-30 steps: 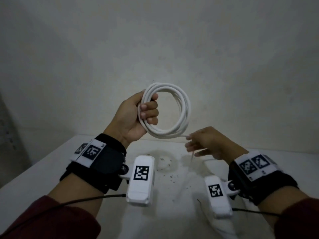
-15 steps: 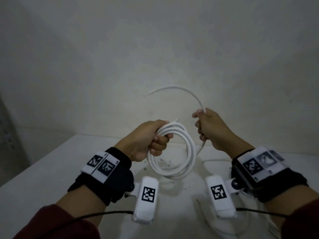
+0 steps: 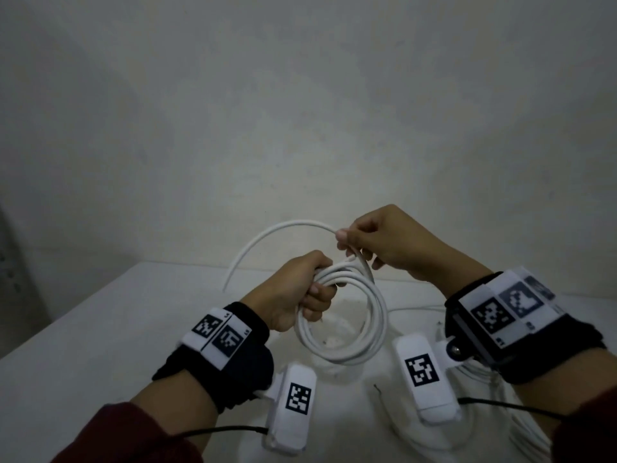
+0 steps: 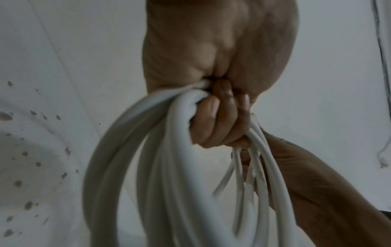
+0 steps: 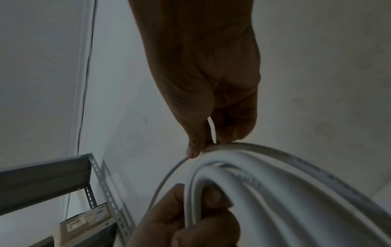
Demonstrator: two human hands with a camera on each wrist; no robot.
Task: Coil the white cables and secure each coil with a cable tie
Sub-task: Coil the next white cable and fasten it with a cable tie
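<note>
Left hand [image 3: 293, 289] fist-curled round the top of a coil [image 3: 347, 322] of smooth round white cable, several loops bunched together, hanging as a rough circle in the air above the table [image 3: 83, 362]. From the left wrist view the fingers [image 4: 220, 120] wrap tight over the bundle, thick glossy strands fanning down on either side of the knuckles, blurred at the bottom. Right hand [image 3: 390, 242] just beside and slightly above the left, thumb and fingertips pinching the loose tail [image 3: 267, 238] of the same cable; the tail arcs up and over to the left in a thin stiff curve, its free end pointing down toward the table edge. Right wrist view: the pinch sits at the top of the coil, thin strand running between the thumb [image 5: 196, 143] and the fingers, faint printed lettering on the outer loop [image 5: 296, 160]. Table is white, matte, with dark specks and a faint ring stain [image 4: 31, 158] under the coil. More loose white cable [image 3: 521, 426] lies piled on the table below the right forearm, shape hard to make out. Black fabric wrist straps [image 3: 233, 365] with white marker tags on both arms, dark red sleeves [image 3: 133, 436]. Plain grey plaster wall [image 3: 300, 111] behind. A grey perforated metal shelf post [image 5: 101, 180] with a cardboard box [image 5: 84, 224] shows in the right wrist view.
</note>
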